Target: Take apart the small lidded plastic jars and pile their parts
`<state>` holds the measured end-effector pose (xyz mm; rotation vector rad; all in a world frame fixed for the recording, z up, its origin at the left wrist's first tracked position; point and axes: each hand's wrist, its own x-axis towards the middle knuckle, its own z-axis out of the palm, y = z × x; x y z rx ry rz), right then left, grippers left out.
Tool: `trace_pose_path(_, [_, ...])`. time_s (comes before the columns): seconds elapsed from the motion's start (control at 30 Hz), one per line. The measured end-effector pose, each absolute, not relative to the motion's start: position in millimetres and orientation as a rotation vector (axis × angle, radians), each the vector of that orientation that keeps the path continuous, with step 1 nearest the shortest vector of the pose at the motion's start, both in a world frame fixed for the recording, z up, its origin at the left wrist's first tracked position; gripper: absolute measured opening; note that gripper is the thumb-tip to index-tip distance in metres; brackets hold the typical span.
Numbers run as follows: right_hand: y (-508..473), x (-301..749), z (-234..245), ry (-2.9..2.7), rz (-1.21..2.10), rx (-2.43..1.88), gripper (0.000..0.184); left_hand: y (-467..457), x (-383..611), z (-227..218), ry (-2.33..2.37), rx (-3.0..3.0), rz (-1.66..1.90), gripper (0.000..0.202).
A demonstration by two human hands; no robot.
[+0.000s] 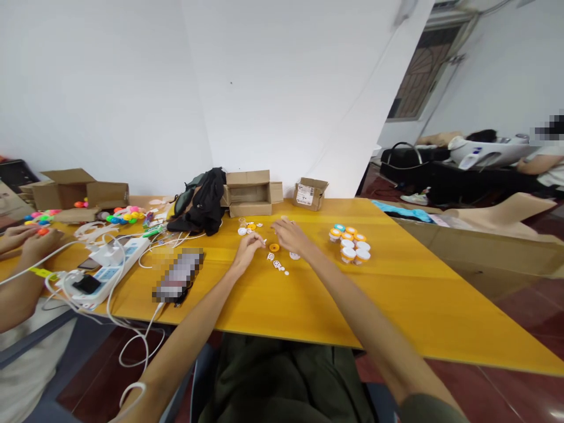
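Note:
My left hand (247, 251) is closed, its fingertips pinching a small white piece (265, 241) above the table. To its right, my right hand (289, 236) reaches over the table with bent fingers spread apart; its palm side is hidden. Between the hands lies an orange round lid (274, 248). White perforated discs (277, 264) and smaller white bits lie just in front of it. A white disc (295, 256) rests below my right hand. Beyond my left hand are a white round piece (242, 231) and orange parts (251, 227).
Several small tubs (348, 254) with white, orange and teal lids cluster at right. Open cardboard boxes (250, 207) and a black bag (198, 202) stand along the wall. A phone (180, 275), power strip (117, 270) and cables lie left, near another person's hands (42, 244).

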<state>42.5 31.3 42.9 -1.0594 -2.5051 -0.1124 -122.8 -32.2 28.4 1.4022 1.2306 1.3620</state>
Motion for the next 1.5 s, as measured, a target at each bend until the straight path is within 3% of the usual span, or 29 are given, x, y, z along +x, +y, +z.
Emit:
trace_pose_path(0.33, [63,-8,52,-2.701,-0.03,-1.171,0.038,-20,-132,22,1.259,1.11,1.494,0.008])
trace_pose_path(1.03, [-8,80,31,-2.671,0.009,-0.881,0.04,-25,-125,23,1.218,1.256,1.452,0.01])
trace_pose_path(1.5, [-45,88,22,-2.412,0.078,-0.815,0.019,-31,-121,25,1.153,1.473,1.306,0.007])
